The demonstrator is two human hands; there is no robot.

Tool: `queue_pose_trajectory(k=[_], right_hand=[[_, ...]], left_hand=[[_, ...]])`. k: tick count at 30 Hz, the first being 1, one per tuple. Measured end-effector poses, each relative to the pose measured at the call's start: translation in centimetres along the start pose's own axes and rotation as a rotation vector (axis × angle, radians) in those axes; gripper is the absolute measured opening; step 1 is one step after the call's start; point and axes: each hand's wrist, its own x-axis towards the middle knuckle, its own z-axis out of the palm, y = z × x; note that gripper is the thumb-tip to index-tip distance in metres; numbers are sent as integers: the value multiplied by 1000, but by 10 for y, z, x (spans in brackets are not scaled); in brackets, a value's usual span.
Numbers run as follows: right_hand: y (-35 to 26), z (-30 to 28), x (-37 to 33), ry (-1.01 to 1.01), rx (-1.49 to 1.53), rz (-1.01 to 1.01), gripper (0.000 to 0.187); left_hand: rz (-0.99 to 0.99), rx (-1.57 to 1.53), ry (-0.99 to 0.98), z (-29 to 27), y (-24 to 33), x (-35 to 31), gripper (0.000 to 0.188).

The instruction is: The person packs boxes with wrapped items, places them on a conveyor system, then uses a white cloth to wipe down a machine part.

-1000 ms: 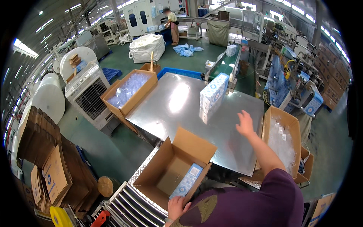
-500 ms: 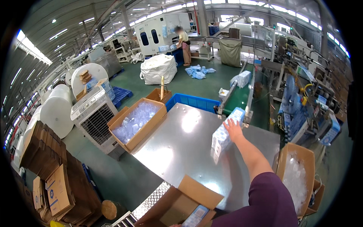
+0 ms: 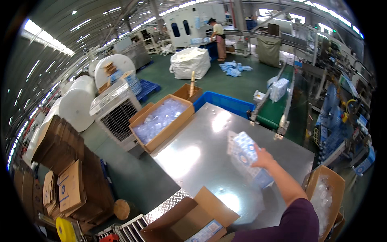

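Observation:
My right hand (image 3: 263,157) grips the side of a blue-and-white printed soft pack (image 3: 244,147) above the shiny metal table (image 3: 189,141). Motion blurs the pack a little, and its lower end shows pale blue near the tabletop. At the table's near edge an open brown carton (image 3: 171,226) has its flap raised. Inside it lies a similar blue-and-white pack (image 3: 209,230), partly cut off by the frame. My left hand is out of sight.
A green conveyor (image 3: 271,115) carrying another pack (image 3: 279,89) meets the table's far right. Around the table stand a blue crate (image 3: 225,105), a carton of clear plastic film (image 3: 161,121) and another film-filled carton (image 3: 322,197). Flattened cartons (image 3: 72,185) stack at left.
My right hand has drawn the pack off the conveyor end, nearer over the table, and turned it. The view has swung left. My left hand's edge has dropped out of view.

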Motion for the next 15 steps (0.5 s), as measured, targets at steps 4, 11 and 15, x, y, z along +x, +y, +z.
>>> queue_pose_trajectory(k=[4, 11, 15], right_hand=[[37, 6, -32, 66, 67, 182, 127], [-51, 38, -51, -335, 1911, 185, 58], [-135, 15, -120, -415, 2080, 91, 52]], left_hand=[[18, 48, -45, 10, -6, -11, 34], [-87, 318, -257, 36, -35, -34, 29], [5, 370, -144, 39, -31, -33, 23]])
